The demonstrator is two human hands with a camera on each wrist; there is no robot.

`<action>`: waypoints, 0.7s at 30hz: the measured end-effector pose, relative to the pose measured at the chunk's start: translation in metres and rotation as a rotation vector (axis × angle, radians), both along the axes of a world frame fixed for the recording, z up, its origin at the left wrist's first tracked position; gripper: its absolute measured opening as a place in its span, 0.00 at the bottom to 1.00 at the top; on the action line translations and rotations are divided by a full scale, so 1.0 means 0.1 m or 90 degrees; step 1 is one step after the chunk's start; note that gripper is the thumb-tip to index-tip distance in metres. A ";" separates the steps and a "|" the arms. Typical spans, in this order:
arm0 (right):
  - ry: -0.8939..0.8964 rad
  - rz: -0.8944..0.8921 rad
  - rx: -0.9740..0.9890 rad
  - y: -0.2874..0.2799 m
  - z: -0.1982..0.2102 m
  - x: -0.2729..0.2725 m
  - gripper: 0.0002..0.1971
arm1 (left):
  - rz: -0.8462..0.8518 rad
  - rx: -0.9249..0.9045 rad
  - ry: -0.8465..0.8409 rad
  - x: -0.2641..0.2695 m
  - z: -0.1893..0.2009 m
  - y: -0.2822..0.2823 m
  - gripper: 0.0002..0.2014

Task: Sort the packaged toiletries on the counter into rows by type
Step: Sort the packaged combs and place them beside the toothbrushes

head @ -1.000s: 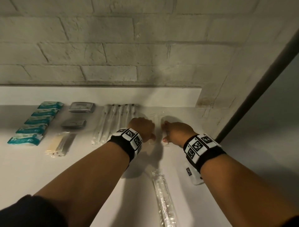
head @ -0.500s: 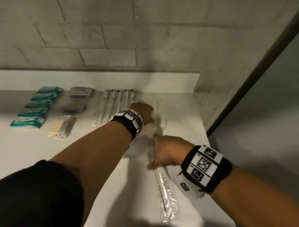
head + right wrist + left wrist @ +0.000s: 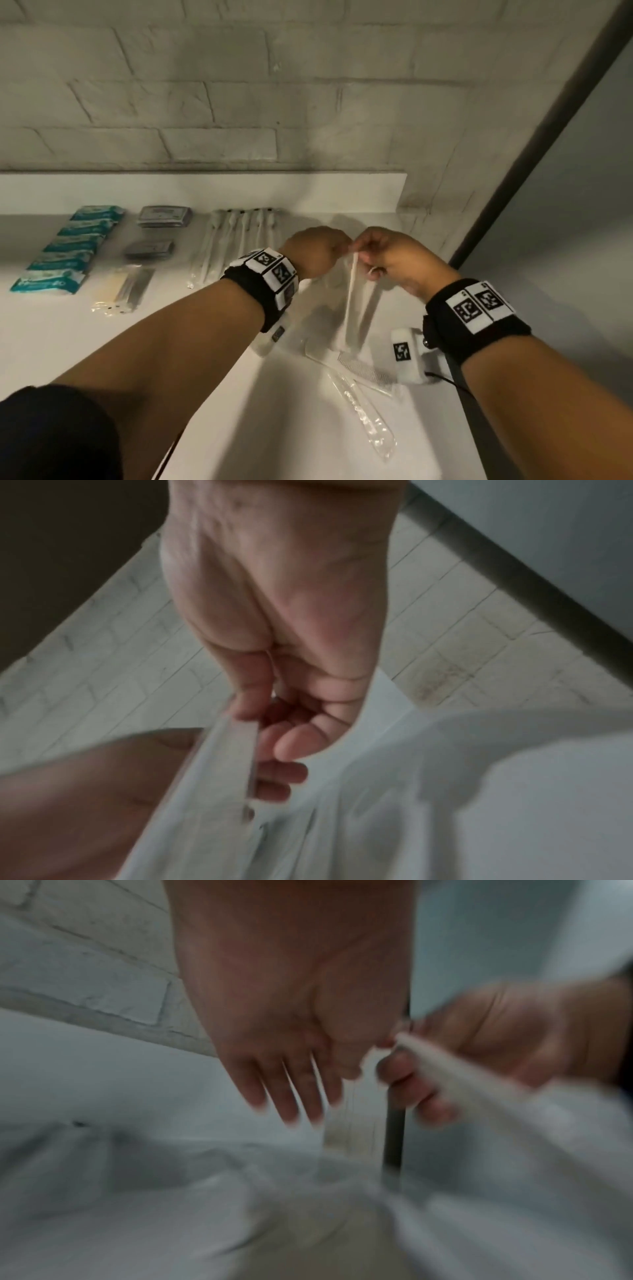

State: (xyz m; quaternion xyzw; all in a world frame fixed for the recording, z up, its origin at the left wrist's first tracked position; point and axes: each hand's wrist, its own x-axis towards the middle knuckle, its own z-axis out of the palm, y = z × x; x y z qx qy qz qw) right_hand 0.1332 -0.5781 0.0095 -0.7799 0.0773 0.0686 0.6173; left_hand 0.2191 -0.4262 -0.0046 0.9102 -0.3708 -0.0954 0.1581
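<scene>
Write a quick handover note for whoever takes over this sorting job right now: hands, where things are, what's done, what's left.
Right hand pinches the top of a long clear packet, lifted off the counter. Left hand is at the same top end; its fingers look straight and its grip is unclear.
Done: teal packets in a row at far left, then dark packets, then long white packets.
Left: place the held packet; a comb packet and a long clear packet still lie loose in front.

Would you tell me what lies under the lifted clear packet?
Under the lifted packet lie a wrapped comb and another clear packet on the counter; the packets' contents are unclear.
</scene>
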 end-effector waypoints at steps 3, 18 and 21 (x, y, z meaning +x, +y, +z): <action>-0.094 -0.056 0.051 -0.12 0.04 0.10 0.16 | 0.000 -0.084 0.367 -0.16 0.18 -0.14 0.16; 0.096 -0.109 0.072 -0.17 -0.25 0.17 0.18 | 0.198 -0.338 0.398 -0.01 0.00 -0.19 0.06; 0.109 -0.168 -0.097 -0.22 -0.37 0.32 0.24 | 0.166 -0.131 0.198 0.10 -0.10 -0.15 0.14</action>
